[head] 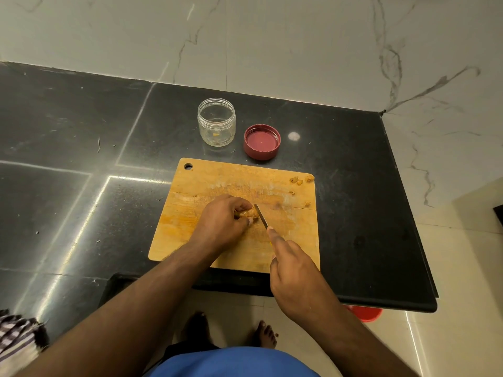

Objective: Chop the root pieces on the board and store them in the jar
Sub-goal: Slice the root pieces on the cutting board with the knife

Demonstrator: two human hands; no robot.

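Pinching a root piece [249, 214] mid-board, left hand [223, 221] curls fingers and thumb round it. Right hand [294, 270] grips the knife [261, 216], forefinger along the spine, blade just right of the piece. Wooden board [190, 213] on a dark counter [81, 131]. Loose root bits [298, 180] at the board's far right corner. Jar [216, 121] beyond the board, open; red lid [262, 142] beside it, upturned.

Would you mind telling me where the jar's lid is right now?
In the head view the red lid lies upside down on the black counter, just right of the open jar and beyond the board.
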